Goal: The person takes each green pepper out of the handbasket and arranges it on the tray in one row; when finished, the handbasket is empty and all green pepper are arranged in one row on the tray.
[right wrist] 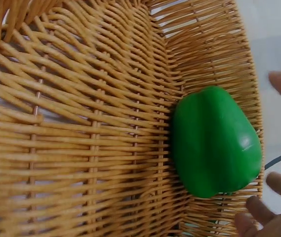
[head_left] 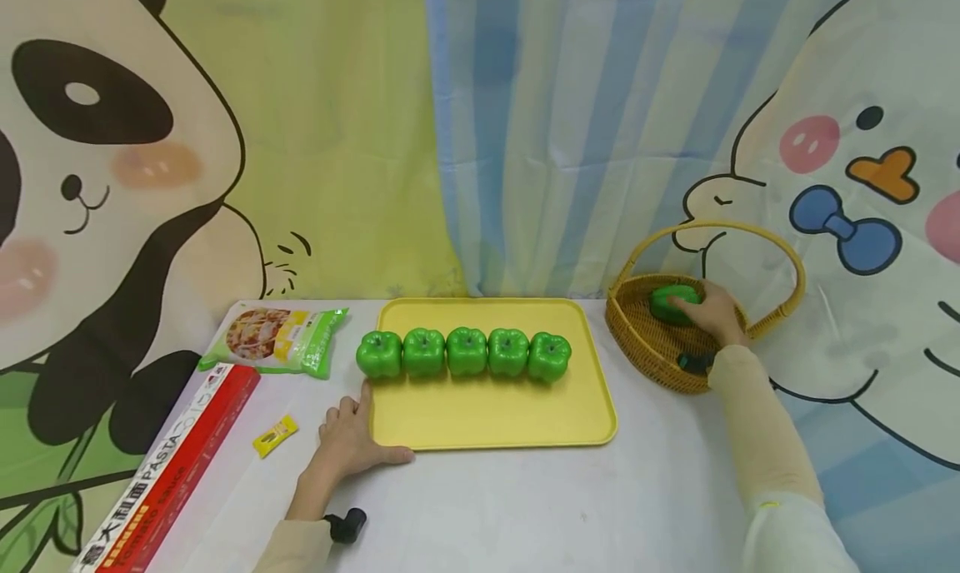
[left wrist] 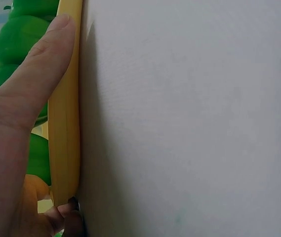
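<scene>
Several green bell peppers (head_left: pixel 467 351) stand in a row on a yellow tray (head_left: pixel 495 415). My left hand (head_left: pixel 350 435) rests at the tray's near left corner, thumb along the front edge and index finger along the left side. In the left wrist view the thumb (left wrist: pixel 44 61) lies straight against the tray's wall (left wrist: pixel 64 143). My right hand (head_left: pixel 712 313) reaches into a wicker basket (head_left: pixel 637 344) at the right. One green bell pepper (right wrist: pixel 214 143) lies inside, against the basket's wall. The right fingers are spread around its end, with a gap showing between them and the pepper.
A green-and-white food bag (head_left: pixel 273 338) lies left of the tray. Nearer are a long red pasta box (head_left: pixel 172 473) and a small yellow packet (head_left: pixel 275 436). The basket's arched handle (head_left: pixel 712 225) rises above its opening. Printed curtains (head_left: pixel 525 140) hang behind the table.
</scene>
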Action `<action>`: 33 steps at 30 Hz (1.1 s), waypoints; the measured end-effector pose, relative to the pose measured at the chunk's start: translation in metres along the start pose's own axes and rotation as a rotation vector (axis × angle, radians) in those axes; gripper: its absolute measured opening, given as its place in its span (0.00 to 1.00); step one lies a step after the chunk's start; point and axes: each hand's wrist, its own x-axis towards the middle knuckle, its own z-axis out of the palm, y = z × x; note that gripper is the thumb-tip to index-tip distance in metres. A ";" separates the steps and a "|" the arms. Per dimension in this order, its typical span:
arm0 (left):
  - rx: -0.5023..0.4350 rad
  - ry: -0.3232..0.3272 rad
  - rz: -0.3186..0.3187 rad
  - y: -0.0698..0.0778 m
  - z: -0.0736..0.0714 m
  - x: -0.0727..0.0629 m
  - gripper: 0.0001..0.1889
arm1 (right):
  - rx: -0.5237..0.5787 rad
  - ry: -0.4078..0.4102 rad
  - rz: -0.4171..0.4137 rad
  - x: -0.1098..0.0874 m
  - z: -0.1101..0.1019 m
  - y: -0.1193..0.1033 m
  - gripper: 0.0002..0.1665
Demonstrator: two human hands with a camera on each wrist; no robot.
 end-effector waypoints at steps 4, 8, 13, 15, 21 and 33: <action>-0.003 0.000 -0.003 0.000 0.002 0.000 0.82 | -0.033 -0.079 0.049 -0.001 0.003 0.003 0.60; -0.002 -0.003 -0.005 -0.001 0.002 0.000 0.82 | -0.055 -0.090 0.069 0.001 0.003 0.002 0.63; -0.002 -0.001 0.000 -0.002 0.002 0.001 0.82 | -0.068 -0.089 0.069 0.000 0.002 0.002 0.62; -0.001 -0.005 -0.001 -0.001 0.002 0.002 0.82 | -0.064 -0.104 0.067 -0.001 0.002 0.003 0.61; -0.003 -0.011 0.000 -0.001 0.000 0.002 0.82 | -0.051 -0.141 0.064 -0.005 0.001 0.006 0.53; 0.003 -0.010 0.003 -0.002 0.001 0.003 0.82 | -0.117 -0.122 -0.008 -0.006 -0.003 -0.002 0.42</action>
